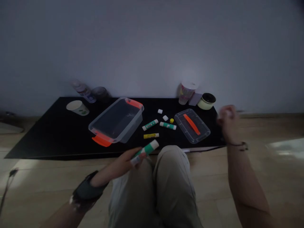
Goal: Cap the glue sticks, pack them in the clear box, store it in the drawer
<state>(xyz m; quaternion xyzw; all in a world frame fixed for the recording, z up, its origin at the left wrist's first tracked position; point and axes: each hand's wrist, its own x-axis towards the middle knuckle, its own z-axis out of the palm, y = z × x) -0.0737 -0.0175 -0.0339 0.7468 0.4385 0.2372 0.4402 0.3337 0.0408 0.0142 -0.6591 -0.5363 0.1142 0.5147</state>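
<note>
Tabletop, likely glue stick in left hand

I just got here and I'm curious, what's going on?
A person's left hand holds a big green glue stick near a black table's front edge. The right hand is by the table's right end, too blurry to tell if it holds anything. Three smaller glue sticks lie with caps between an open box and a lid.
</note>
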